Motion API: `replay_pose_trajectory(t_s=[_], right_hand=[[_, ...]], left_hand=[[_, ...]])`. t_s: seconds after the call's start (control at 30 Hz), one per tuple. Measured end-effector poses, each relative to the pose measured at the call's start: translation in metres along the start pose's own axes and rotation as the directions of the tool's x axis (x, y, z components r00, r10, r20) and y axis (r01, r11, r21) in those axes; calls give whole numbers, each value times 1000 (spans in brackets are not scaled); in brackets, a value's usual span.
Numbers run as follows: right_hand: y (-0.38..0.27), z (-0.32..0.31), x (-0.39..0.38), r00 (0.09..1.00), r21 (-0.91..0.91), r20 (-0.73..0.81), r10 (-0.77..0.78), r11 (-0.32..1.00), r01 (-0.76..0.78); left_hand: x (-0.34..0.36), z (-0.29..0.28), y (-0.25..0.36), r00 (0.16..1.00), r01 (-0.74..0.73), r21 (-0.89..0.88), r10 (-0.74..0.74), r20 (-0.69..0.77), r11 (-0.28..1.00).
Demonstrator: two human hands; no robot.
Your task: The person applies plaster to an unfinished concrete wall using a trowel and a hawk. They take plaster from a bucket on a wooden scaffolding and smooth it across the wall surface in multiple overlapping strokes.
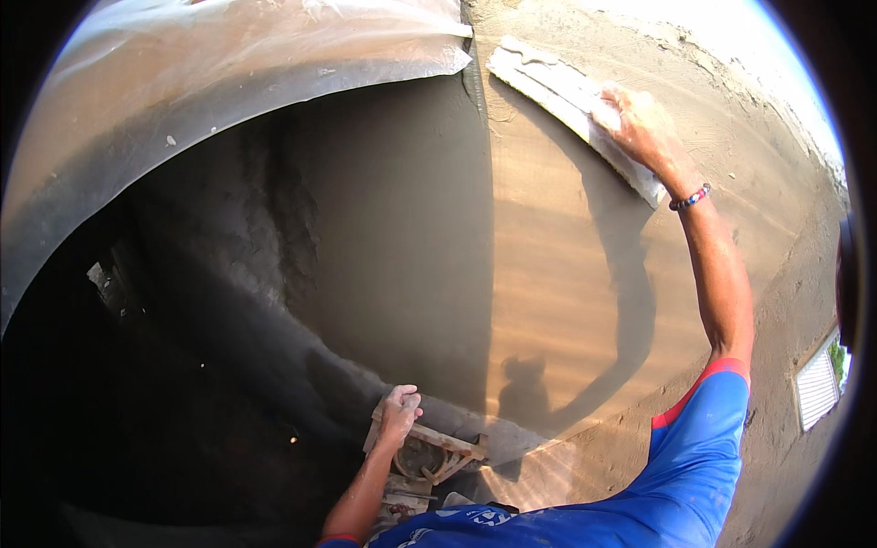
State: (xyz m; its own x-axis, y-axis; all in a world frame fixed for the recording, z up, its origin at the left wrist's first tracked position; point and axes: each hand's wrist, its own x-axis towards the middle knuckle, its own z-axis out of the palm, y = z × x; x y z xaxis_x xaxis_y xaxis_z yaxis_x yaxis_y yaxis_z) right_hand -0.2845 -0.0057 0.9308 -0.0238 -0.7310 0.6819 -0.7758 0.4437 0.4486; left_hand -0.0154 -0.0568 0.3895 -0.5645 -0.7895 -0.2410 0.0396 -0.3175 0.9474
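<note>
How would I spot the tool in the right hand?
Find the sunlit brown wall. Toward its top, the right hand grips a long, slanting board. Its narrow, straight shape and whitish coating set it apart from the draped plastic sheet to its left.

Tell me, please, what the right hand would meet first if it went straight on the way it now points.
The right hand holds a long white board; past that, the way looks free up along the sunlit wall, though depth is unclear.
</note>
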Motion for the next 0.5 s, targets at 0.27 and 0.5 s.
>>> replay_pose_trajectory(t_s=[0.27, 0.5], right_hand=[[-73, 53, -103, 794, 112, 479, -374, 923, 367], [-82, -5, 6, 934, -82, 44, -356, 930, 358]], left_hand=[[-14, -6, -28, 999, -26, -63, 25, -22, 998], [-14, -21, -41, 994, 4, -14, -5, -111, 1000]])
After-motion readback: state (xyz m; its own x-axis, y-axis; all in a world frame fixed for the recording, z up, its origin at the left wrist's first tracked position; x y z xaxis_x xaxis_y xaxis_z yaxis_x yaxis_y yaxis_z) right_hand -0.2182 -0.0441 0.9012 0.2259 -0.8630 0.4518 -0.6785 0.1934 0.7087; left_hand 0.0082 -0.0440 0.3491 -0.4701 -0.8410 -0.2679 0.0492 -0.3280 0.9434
